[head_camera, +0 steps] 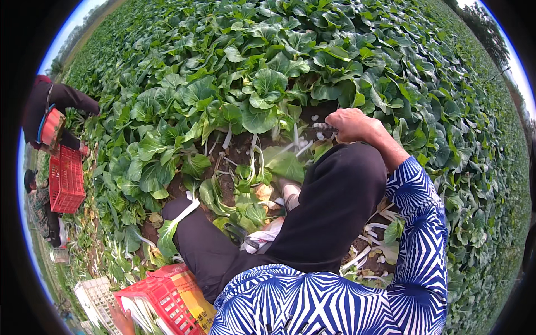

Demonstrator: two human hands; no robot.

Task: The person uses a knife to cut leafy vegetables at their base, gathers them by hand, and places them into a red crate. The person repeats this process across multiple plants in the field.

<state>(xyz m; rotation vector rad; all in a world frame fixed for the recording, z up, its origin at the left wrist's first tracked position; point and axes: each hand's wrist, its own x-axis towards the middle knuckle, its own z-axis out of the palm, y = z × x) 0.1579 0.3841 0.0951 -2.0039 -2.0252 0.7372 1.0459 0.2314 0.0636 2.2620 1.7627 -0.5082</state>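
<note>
My right hand is closed on the handle of a cutting tool, low among the leafy greens just beyond my right knee. The tool's blade is hard to make out against the soil. Cut white stalks and loose leaves lie beside it. At the lower left, my left hand rests with its fingers apart at the edge of a red plastic crate, which holds white-stemmed vegetables. Whether those fingers grip a stalk is unclear. A stalk with a leaf lies over my left knee.
Dense leafy greens stand ahead and to the right. A white crate is beside the red one. At far left, a person bends over a red crate, and another person is lower down. Trimmed stalks litter the soil by my right side.
</note>
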